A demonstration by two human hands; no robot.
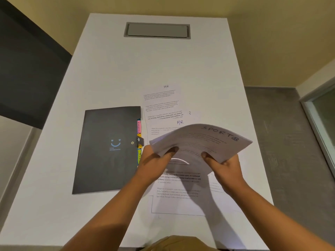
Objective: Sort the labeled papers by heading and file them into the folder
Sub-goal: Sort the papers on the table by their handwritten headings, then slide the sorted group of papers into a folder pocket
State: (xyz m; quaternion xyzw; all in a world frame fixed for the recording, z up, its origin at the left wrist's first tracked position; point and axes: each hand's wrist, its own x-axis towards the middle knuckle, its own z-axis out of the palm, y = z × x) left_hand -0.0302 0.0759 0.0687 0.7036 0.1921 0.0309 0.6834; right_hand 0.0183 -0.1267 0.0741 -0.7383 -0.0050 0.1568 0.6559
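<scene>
While both hands are raised above the table (108,69), the left hand (155,161) and the right hand (225,166) each pinch the near edge of a stack of papers (199,140). Both thumbs press on the top sheet, and the other fingers are hidden beneath it. The stack is clear of the table and bows upward between the two grips. "SPORTS" is handwritten across the head of its top sheet, above printed paragraphs too blurred to read.

Under the hands a printed sheet (178,200) lies flat on the table, partly in their shadow. Beyond the stack lie two overlapping sheets, both headed "HR". The nearer sheet (181,122) covers the near end of the farther sheet (161,98) and is itself partly hidden by the stack. Just left of them is a closed black folder (108,151) with a smiling face on its cover. Coloured tabs (139,127) stick out of its right edge, almost touching the sheets.

A wide stretch of white tabletop lies between the farther sheet and a grey recessed panel (157,30) near the far edge. A narrower strip runs left of the folder. The stack's right corner hangs close to the table's right edge, with grey floor (282,142) beyond.
</scene>
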